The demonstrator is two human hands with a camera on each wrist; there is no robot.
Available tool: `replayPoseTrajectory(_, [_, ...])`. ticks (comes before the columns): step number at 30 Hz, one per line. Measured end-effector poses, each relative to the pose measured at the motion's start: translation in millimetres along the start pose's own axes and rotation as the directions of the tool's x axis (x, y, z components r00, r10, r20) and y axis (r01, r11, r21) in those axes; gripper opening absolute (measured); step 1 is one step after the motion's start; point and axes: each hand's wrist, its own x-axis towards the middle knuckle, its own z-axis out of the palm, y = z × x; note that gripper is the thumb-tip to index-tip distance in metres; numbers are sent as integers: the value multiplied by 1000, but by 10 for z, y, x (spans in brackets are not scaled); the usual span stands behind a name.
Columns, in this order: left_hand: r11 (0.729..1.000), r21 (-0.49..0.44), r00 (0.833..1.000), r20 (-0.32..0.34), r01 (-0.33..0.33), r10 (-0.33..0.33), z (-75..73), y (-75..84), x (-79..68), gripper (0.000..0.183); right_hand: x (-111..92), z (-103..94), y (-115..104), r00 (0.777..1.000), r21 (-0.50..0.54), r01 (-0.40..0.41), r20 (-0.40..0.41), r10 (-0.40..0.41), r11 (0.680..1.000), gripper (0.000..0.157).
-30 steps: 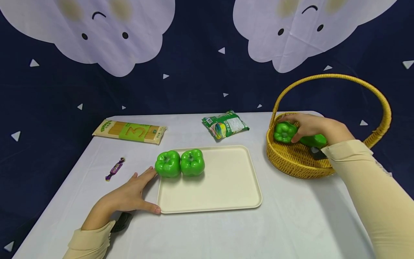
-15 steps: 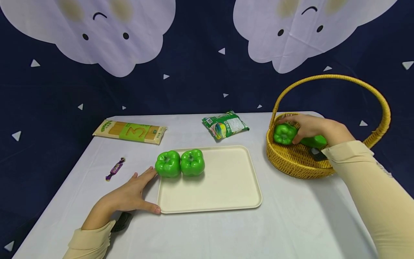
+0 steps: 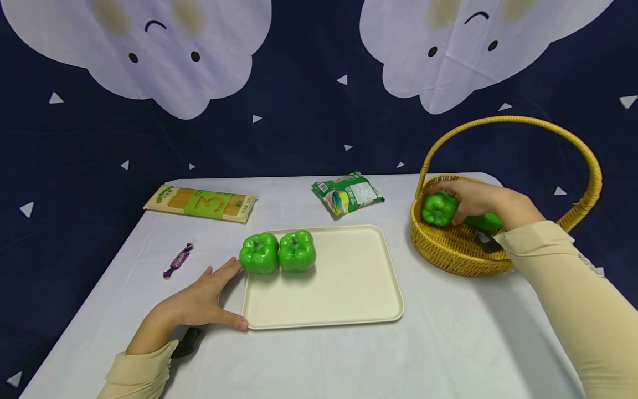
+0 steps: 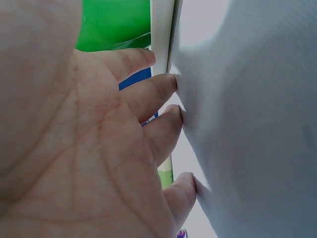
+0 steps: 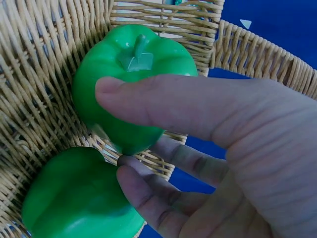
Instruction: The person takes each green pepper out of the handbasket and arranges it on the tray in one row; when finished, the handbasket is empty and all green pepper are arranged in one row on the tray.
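Note:
Inside the wicker basket point(image 3: 448, 260), my right hand point(image 3: 483, 200) grips a green bell pepper point(image 3: 438, 209). Its thumb lies across the pepper's front below the stem in the right wrist view, with fingers reaching behind. A second green bell pepper point(image 5: 79, 198) lies in the basket under that hand, partly hidden by it in the head view. My left hand point(image 3: 199, 302) has its fingers spread at the left edge of a cream tray point(image 3: 349, 282), thumb at the near corner. Two more green bell peppers point(image 3: 259, 253) stand side by side at the tray's left end.
A noodle packet point(image 3: 201, 203) lies at the back left of the white table, and a green snack bag point(image 3: 348, 194) behind the tray. A purple wrapped candy point(image 3: 178, 260) is left of the tray. The basket's tall handle point(image 3: 518, 119) arches over the right hand.
The right hand and the bell pepper in its grip have shifted slightly toward the near side of the basket. The left hand and the tray have stayed put.

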Motion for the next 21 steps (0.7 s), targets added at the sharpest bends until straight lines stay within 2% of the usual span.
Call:
replayPoseTrajectory(9, [1000, 5, 1000, -3, -1, 1, 7, -5, 1, 138, 33, 48, 7, 999, -42, 29, -28, -30, 999, 85])
replayPoseTrajectory(21, [1000, 17, 1000, -5, -7, 7, 11, -17, 6, 138, 41, 80, 15, 1000, -95, -27, -13, 26, 995, 87])
